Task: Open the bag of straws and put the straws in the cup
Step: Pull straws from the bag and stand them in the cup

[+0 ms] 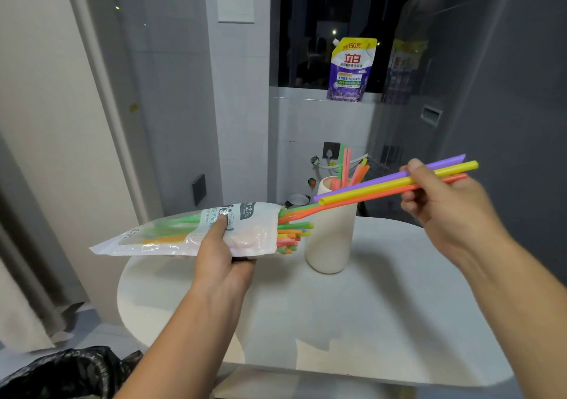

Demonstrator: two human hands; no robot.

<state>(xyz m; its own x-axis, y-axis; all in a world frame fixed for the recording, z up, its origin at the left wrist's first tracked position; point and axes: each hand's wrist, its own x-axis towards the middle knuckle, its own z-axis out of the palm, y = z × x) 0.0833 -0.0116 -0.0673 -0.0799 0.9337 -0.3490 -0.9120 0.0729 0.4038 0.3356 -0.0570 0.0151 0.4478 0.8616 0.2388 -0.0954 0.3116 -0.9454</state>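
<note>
Over the table (383, 322), the bag (184, 232) is gripped flat by the left hand (217, 254), mouth beside the cup (331, 239). Three straws (383, 185) are pinched by the right hand (445, 202). If the bag gets tilted, loose straws could be spilled; the cup could easily be knocked over.

Left forearm enters from lower centre, angled up toward the cup (333, 229). Left hand (219, 254) sits left of the cup, just below its rim height, palm under the load, thumb pressed flat on top, fingers curled beneath and mostly hidden. Right forearm comes in from the lower right edge. Right hand (445, 202) is raised right of the cup, about level with its rim, thumb on top, fingers folded in a pinch; wrist slightly bent.
</note>
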